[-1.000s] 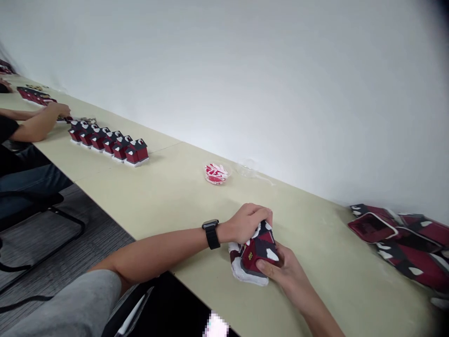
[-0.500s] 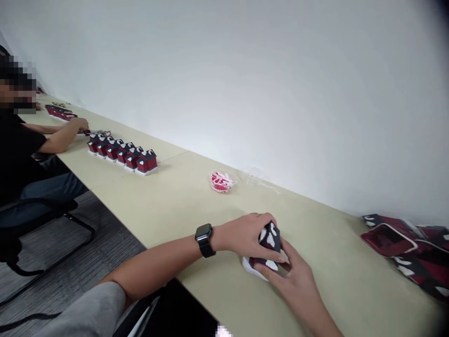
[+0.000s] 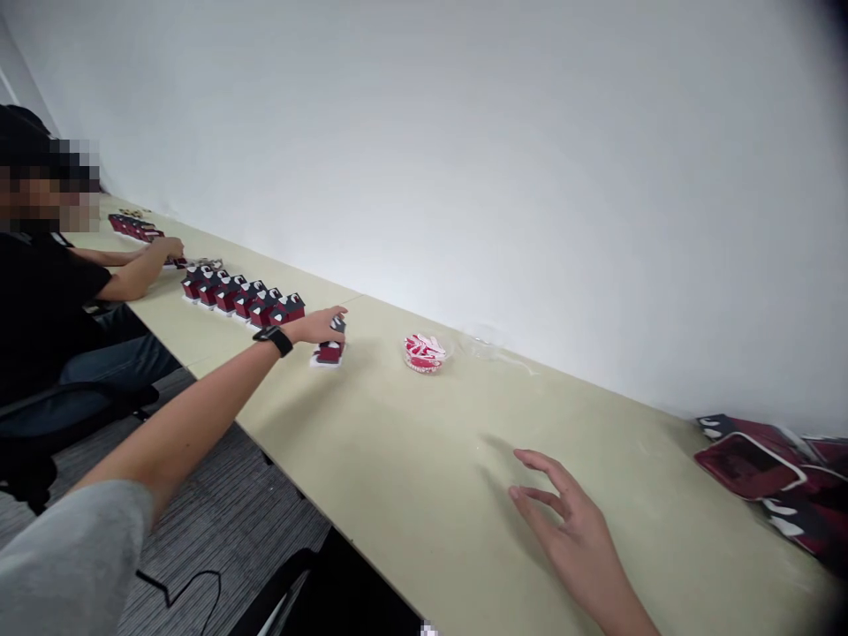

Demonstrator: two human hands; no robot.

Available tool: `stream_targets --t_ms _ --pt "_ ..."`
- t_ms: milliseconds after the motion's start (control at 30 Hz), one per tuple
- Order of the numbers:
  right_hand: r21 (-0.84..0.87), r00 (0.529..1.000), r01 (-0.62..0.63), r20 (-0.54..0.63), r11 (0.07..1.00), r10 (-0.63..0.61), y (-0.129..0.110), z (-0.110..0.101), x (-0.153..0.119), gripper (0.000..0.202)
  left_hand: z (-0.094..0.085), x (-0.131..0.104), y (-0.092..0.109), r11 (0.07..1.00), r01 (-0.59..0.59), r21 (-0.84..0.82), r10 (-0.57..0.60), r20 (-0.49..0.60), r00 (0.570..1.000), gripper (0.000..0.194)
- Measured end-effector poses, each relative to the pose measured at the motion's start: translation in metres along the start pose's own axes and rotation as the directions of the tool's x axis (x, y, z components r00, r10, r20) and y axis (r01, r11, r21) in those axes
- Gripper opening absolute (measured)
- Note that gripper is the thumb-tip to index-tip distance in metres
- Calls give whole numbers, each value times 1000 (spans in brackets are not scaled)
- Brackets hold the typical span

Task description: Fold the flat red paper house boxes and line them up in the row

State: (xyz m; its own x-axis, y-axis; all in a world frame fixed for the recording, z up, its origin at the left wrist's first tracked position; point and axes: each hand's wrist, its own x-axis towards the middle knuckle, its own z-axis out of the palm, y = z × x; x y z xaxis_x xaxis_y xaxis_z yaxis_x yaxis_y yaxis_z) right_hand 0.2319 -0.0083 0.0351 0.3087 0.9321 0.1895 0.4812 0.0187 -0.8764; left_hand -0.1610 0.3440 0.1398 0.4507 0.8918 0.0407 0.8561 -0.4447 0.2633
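My left hand (image 3: pixel 321 328), with a black watch on the wrist, reaches far to the left and grips a small red paper house with a dark, snow-patched roof (image 3: pixel 329 352), which touches the tabletop at the right end of a row of several similar houses (image 3: pixel 242 299). My right hand (image 3: pixel 568 523) hovers just over the beige table (image 3: pixel 411 442) near me, fingers spread, holding nothing.
A clear dish of red-and-white candies (image 3: pixel 425 351) stands near the wall, a clear lid (image 3: pixel 487 344) beside it. Flat unfolded house cut-outs (image 3: pixel 772 473) lie at the right. A seated person in black (image 3: pixel 46 291) works at the far left, with more houses (image 3: pixel 136 227) beyond.
Both hands were folding the house close to me. Now my left hand has carried it far left to the row, and my right hand has let go and opened.
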Motion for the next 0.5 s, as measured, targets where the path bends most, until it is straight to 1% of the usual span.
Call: stream_targets --t_ms 67,100,167,233,333,400,500 --pt "-17 1000 9 6 1000 -9 4 -1 2 44 -7 4 -25 995 3 97 -1 -30 1000 91" --pt "-23 1000 10 4 1000 -10 6 -1 2 44 -10 5 -34 991 10 132 -4 -41 999 90" --pt "-30 1000 14 -1 999 -14 9 -2 3 43 -13 6 -45 988 22 153 -15 -45 999 87" --pt "-34 1000 20 -7 999 -20 11 -2 3 42 -13 8 -50 990 10 142 -3 -50 999 82" --pt "-43 1000 11 -4 999 -11 13 -1 4 41 -9 15 -50 990 -31 139 41 -73 996 76" --pt "-43 1000 14 2 999 -14 13 -1 4 40 -6 22 -50 987 -39 154 52 -85 995 76" --pt "-45 1000 23 4 999 -23 11 -2 4 39 -4 31 -54 983 -12 181 31 -103 994 79"
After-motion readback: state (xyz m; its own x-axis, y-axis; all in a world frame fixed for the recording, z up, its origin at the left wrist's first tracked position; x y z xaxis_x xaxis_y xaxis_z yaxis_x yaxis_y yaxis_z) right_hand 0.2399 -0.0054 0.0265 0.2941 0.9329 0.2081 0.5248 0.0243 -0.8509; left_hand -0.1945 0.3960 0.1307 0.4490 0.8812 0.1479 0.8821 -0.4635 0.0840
